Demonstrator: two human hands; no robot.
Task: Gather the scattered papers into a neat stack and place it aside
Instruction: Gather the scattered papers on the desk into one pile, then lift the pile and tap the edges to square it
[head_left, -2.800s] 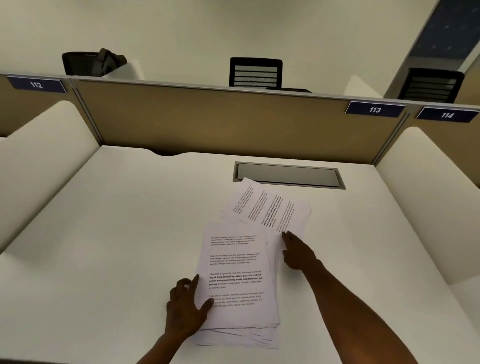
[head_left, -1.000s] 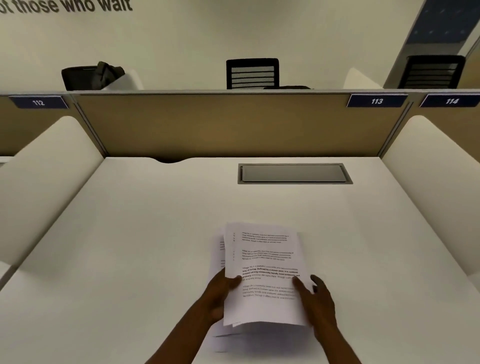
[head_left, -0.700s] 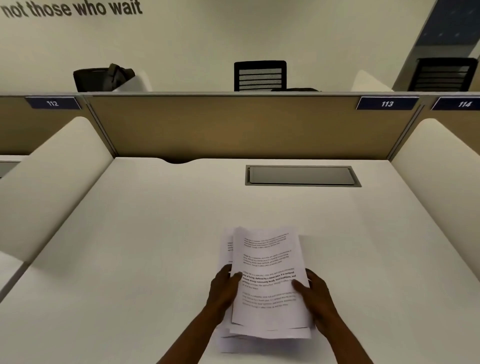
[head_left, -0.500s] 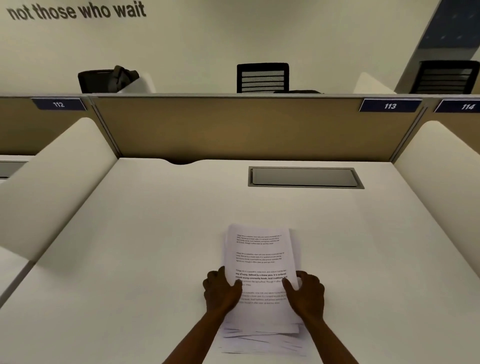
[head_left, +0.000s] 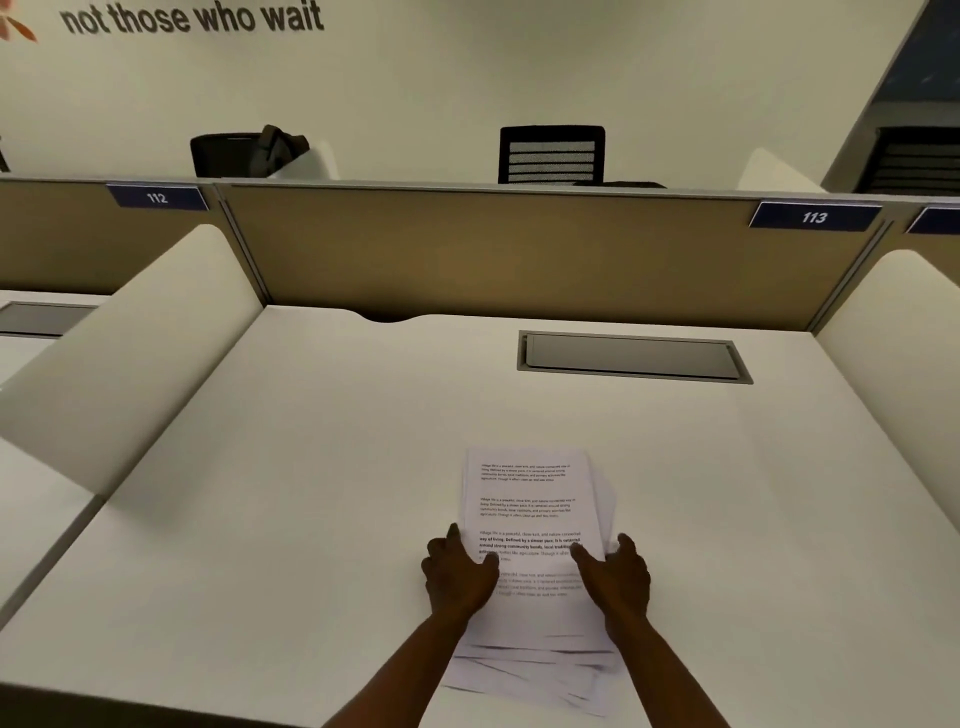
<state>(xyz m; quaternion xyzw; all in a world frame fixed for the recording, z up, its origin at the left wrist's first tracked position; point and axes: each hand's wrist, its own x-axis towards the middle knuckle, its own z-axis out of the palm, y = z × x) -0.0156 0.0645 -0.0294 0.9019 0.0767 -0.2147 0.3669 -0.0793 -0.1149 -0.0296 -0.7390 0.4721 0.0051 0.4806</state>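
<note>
A stack of printed white papers (head_left: 530, 499) lies on the white desk (head_left: 311, 493), near its front edge and a little right of centre. Its top sheets line up, while the lower sheets fan out unevenly at the near end. My left hand (head_left: 457, 574) holds the stack's left edge, thumb on the top sheet. My right hand (head_left: 615, 574) holds the right edge in the same way. The paper under both palms is hidden.
A grey cable hatch (head_left: 631, 357) is set into the desk at the back right. A tan partition (head_left: 493, 249) closes the rear, with curved white side dividers at the left (head_left: 130, 353) and right (head_left: 904, 338). Black chairs (head_left: 550, 153) stand beyond the partition.
The loose sheets at the back were pulled onto the pile. Both hands lifted the sheets, set them down flat and closed in on the two side edges.
</note>
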